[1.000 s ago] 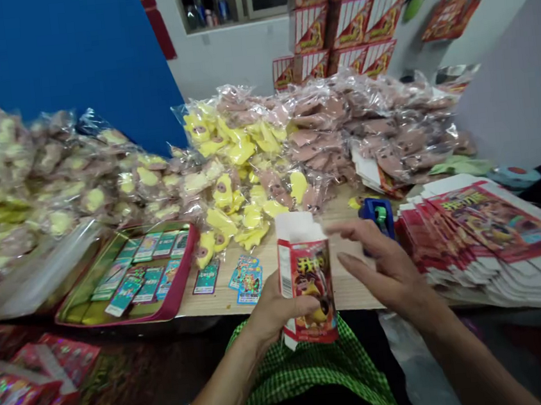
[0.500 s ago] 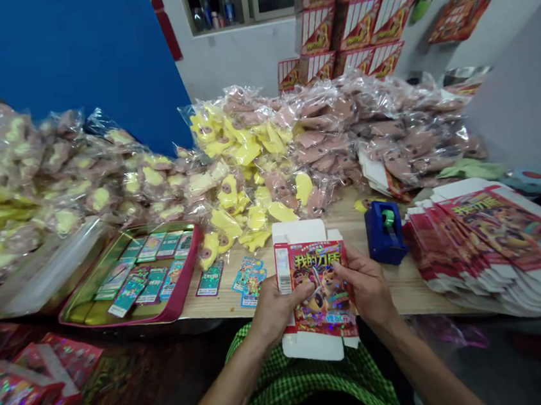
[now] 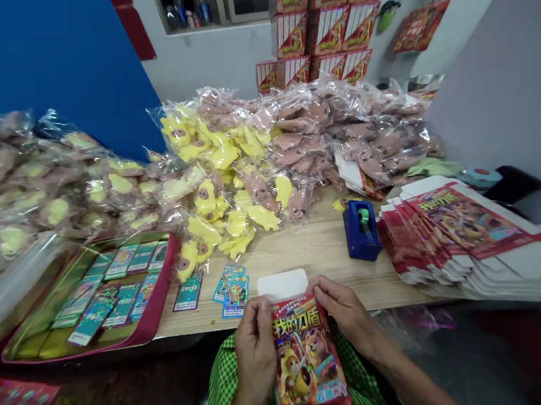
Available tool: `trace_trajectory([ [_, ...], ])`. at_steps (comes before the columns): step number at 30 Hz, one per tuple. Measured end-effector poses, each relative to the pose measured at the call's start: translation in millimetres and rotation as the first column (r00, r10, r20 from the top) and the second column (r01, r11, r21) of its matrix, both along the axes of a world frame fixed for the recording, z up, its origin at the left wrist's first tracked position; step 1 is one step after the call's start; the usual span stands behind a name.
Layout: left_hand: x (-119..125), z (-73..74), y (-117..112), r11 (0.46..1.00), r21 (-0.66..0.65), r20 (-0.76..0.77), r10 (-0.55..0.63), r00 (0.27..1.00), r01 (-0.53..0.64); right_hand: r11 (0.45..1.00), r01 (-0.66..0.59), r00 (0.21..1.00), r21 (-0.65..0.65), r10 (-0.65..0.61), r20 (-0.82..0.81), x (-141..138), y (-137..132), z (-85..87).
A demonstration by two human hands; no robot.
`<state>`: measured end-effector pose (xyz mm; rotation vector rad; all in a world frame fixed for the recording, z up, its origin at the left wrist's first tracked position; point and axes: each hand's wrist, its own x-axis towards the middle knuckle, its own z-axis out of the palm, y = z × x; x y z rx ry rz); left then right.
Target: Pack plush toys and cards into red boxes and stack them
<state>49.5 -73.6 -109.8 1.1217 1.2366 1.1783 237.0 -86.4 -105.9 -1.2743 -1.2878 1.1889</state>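
A red printed cardboard box (image 3: 309,359) with cartoon figures stands over my lap, its white top flap (image 3: 283,283) sticking up. My left hand (image 3: 256,342) grips its upper left edge, thumb and fingers pinched there. On the upper right edge, my right hand (image 3: 344,311) holds the box between thumb and fingers. Just beyond the left hand lie two blue picture cards (image 3: 234,295) and a green card (image 3: 188,291) on the wooden table (image 3: 299,244). The lower end of the box is partly cut off by the frame.
Bagged yellow and brown plush-like pieces (image 3: 225,143) pile along the back. A pink-rimmed tray (image 3: 158,307) of cards stands left. To the right are a blue tape dispenser (image 3: 362,235) and a stack of flat printed boxes (image 3: 471,226). Finished-looking boxes (image 3: 329,29) are stacked behind.
The box has moved down toward my lap, and both hands have shifted to its upper side edges. Its lower flap no longer shows. The camera view has turned slightly right.
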Motion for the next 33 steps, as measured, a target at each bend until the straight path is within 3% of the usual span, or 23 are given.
trace_trajectory([
  [3,-10,11.5,7,0.995,-0.088,0.150,-0.039,0.988,0.053,0.998,-0.018,0.999,0.066,0.016,0.029,2,4,9.4],
  [7,-27,18.8,15,0.943,-0.240,0.323,-0.145,0.935,0.229,0.995,-0.100,0.995,0.027,0.100,-0.027,1,2,24.2],
  [10,-38,14.1,14,0.946,-0.196,0.188,-0.222,0.957,0.258,0.977,-0.184,0.964,0.108,0.158,0.213,0,-3,33.8],
  [13,-44,7.9,9,0.960,-0.138,0.052,-0.239,0.970,0.244,0.953,-0.269,0.884,0.137,0.188,0.429,-1,-5,41.2],
  [18,-48,12.1,10,0.946,-0.122,0.014,-0.300,0.954,0.300,0.936,-0.344,0.855,-0.073,0.345,0.388,1,-2,56.1],
  [22,-48,20.1,17,0.936,-0.123,-0.025,-0.336,0.942,0.330,0.952,-0.264,0.881,-0.157,0.304,0.364,-5,1,64.3],
  [26,-52,19.4,20,0.903,-0.085,-0.086,-0.429,0.899,0.422,0.968,-0.221,0.825,-0.116,0.249,0.507,-13,3,58.8],
  [30,-62,9.7,22,0.888,-0.052,-0.140,-0.459,0.877,0.457,0.959,-0.284,0.783,0.004,0.229,0.578,-15,0,50.1],
  [33,-69,2.2,24,0.871,0.020,-0.218,-0.475,0.853,0.490,0.934,-0.357,0.737,0.005,0.278,0.615,-14,-7,45.4],
])
